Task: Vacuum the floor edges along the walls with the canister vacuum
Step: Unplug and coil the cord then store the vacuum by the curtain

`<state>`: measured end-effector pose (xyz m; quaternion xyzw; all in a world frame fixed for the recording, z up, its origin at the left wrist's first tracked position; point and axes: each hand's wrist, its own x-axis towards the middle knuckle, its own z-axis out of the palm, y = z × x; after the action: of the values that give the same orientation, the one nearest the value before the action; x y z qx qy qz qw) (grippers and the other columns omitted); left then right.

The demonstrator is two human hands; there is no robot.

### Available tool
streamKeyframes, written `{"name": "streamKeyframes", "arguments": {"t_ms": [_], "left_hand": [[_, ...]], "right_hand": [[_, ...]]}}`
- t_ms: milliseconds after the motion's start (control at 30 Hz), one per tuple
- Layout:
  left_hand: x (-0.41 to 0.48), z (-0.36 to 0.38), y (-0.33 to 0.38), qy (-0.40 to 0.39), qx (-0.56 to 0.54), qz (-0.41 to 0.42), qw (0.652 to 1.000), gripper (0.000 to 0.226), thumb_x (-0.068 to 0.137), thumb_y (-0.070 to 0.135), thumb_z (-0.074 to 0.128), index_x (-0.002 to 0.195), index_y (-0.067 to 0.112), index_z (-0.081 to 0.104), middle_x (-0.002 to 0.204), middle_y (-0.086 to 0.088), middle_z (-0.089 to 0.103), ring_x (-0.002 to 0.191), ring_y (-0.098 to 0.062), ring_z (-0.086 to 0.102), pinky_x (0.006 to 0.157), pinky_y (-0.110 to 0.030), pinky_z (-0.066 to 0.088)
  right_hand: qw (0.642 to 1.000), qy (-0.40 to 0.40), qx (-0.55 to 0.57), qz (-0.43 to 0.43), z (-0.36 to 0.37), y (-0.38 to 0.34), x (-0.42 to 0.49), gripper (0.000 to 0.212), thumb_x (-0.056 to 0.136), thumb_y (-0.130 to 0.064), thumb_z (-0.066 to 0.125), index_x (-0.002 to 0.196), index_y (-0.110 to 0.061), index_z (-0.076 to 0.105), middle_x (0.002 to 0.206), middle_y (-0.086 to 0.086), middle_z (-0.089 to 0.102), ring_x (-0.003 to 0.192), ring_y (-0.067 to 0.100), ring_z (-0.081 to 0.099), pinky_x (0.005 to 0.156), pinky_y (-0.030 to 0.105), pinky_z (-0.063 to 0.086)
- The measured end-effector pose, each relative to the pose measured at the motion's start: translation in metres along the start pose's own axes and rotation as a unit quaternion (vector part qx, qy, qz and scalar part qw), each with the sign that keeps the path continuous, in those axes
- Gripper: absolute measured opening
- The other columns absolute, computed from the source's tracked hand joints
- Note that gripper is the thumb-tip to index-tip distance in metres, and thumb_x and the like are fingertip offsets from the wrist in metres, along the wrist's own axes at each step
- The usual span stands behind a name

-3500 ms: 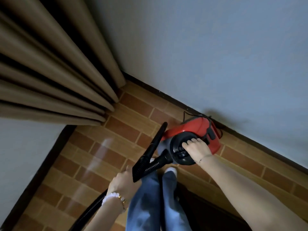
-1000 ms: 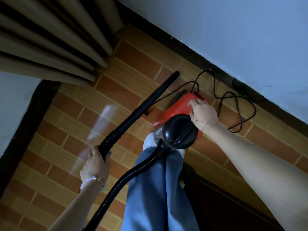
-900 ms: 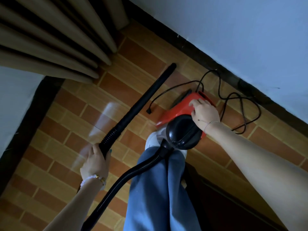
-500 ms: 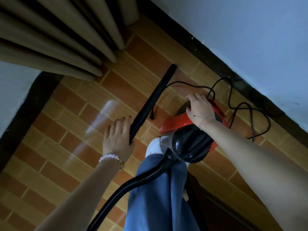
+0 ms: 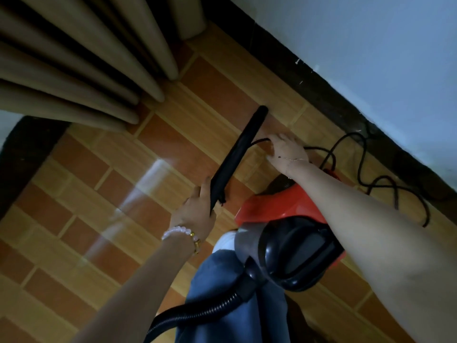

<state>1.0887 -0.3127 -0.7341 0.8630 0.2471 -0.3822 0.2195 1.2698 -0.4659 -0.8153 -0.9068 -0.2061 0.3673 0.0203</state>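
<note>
Canister vacuum [image 5: 277, 206] sat lower right of centre, nozzle [image 5: 237, 159] aimed toward the baseboard [image 5: 321, 95]. Left hand [image 5: 195, 216]: fingers curled round the nozzle's near end. Right hand [image 5: 288, 151] at the cord [image 5: 362, 159], blurred; fingers' state untellable. Risk: loose cord loops could snag the nozzle or tangle.

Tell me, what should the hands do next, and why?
Probably the right hand should pull the loose black power cord off the floor edge. It lies looped beside the dark baseboard, the edge that the long black crevice nozzle in the left hand points toward.
</note>
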Motion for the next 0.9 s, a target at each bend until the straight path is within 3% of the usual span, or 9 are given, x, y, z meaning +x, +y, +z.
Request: {"name": "streamKeyframes", "arguments": {"t_ms": [133, 333, 467, 533, 567, 633, 700, 800, 900], "left_hand": [[-0.008, 0.001, -0.012, -0.006, 0.027, -0.021, 0.999, 0.067, 0.095, 0.024, 0.048, 0.147, 0.026, 0.006, 0.130, -0.005, 0.049, 0.090, -0.025, 0.064, 0.063, -0.033, 0.051], [-0.056, -0.018, -0.034, -0.047, 0.015, -0.096, 0.994, 0.061, 0.096, 0.032, 0.048, 0.146, 0.024, 0.012, 0.129, -0.007, 0.051, 0.095, -0.026, 0.062, 0.071, -0.038, 0.055], [-0.109, -0.056, -0.027, -0.059, 0.008, -0.080, 0.995, 0.068, 0.096, 0.030, 0.049, 0.149, 0.023, 0.007, 0.143, -0.007, 0.037, 0.123, -0.028, 0.047, 0.090, -0.041, 0.051], [-0.136, -0.088, -0.015, -0.057, 0.006, -0.060, 0.997, 0.067, 0.097, 0.029, 0.046, 0.150, 0.022, 0.006, 0.152, -0.008, 0.026, 0.133, -0.029, 0.037, 0.098, -0.043, 0.046], [-0.149, -0.105, -0.007, -0.056, 0.001, -0.051, 0.997, 0.065, 0.097, 0.029, 0.045, 0.150, 0.022, 0.007, 0.153, -0.008, 0.023, 0.134, -0.031, 0.036, 0.098, -0.043, 0.046], [-0.175, -0.139, 0.010, -0.037, -0.024, -0.025, 0.999, 0.059, 0.097, 0.027, 0.045, 0.148, 0.021, 0.015, 0.149, -0.010, 0.030, 0.122, -0.034, 0.049, 0.091, -0.044, 0.050], [-0.204, -0.171, 0.029, 0.004, -0.052, 0.019, 0.998, 0.053, 0.096, 0.025, 0.046, 0.144, 0.020, 0.024, 0.143, -0.007, 0.039, 0.109, -0.033, 0.057, 0.083, -0.042, 0.052], [-0.249, -0.213, 0.057, 0.051, -0.060, 0.062, 0.995, 0.047, 0.095, 0.023, 0.046, 0.140, 0.020, 0.033, 0.139, -0.003, 0.045, 0.124, -0.026, 0.047, 0.088, -0.038, 0.050], [-0.290, -0.249, 0.083, 0.085, -0.060, 0.096, 0.990, 0.046, 0.094, 0.023, 0.046, 0.139, 0.020, 0.036, 0.136, -0.002, 0.046, 0.111, -0.022, 0.055, 0.083, -0.033, 0.050]], "right_hand": [[0.998, 0.032, -0.018, -0.041, 0.002, 0.001, -0.013, 0.028, 0.099, -0.024, 0.045, 0.117, -0.011, 0.063, 0.119, 0.010, 0.056, 0.105, 0.030, 0.055, 0.084, 0.036, 0.043], [0.990, 0.051, 0.071, -0.111, -0.056, 0.022, -0.095, 0.028, 0.099, -0.025, 0.044, 0.103, -0.006, 0.065, 0.092, 0.007, 0.055, 0.084, 0.031, 0.059, 0.067, 0.037, 0.047], [0.987, 0.039, 0.153, -0.042, -0.118, 0.031, -0.169, 0.023, 0.098, -0.023, 0.046, 0.098, -0.011, 0.065, 0.090, 0.008, 0.066, 0.081, 0.024, 0.061, 0.070, 0.033, 0.049], [0.980, 0.051, 0.190, 0.000, -0.151, 0.029, -0.209, 0.021, 0.098, -0.020, 0.046, 0.088, -0.012, 0.063, 0.071, 0.000, 0.059, 0.058, 0.010, 0.050, 0.053, 0.015, 0.038], [0.976, 0.066, 0.208, 0.016, -0.167, 0.026, -0.227, 0.021, 0.098, -0.018, 0.046, 0.086, -0.012, 0.063, 0.063, -0.007, 0.051, 0.053, 0.005, 0.042, 0.049, 0.014, 0.033], [0.963, 0.102, 0.246, 0.032, -0.202, 0.017, -0.258, 0.022, 0.098, -0.018, 0.047, 0.085, -0.010, 0.063, 0.060, -0.009, 0.045, 0.054, 0.011, 0.043, 0.051, 0.019, 0.030], [0.947, 0.146, 0.286, 0.027, -0.242, 0.006, -0.278, 0.022, 0.097, -0.018, 0.049, 0.085, -0.010, 0.065, 0.069, -0.002, 0.053, 0.064, 0.019, 0.050, 0.059, 0.027, 0.034], [0.931, 0.178, 0.318, 0.030, -0.295, -0.002, -0.309, 0.022, 0.096, -0.017, 0.049, 0.085, -0.012, 0.067, 0.069, 0.002, 0.053, 0.067, 0.021, 0.048, 0.061, 0.028, 0.032], [0.933, 0.157, 0.322, 0.033, -0.323, -0.001, -0.351, 0.021, 0.096, -0.018, 0.048, 0.080, -0.017, 0.063, 0.065, 0.004, 0.052, 0.066, 0.021, 0.045, 0.059, 0.029, 0.030]]}}
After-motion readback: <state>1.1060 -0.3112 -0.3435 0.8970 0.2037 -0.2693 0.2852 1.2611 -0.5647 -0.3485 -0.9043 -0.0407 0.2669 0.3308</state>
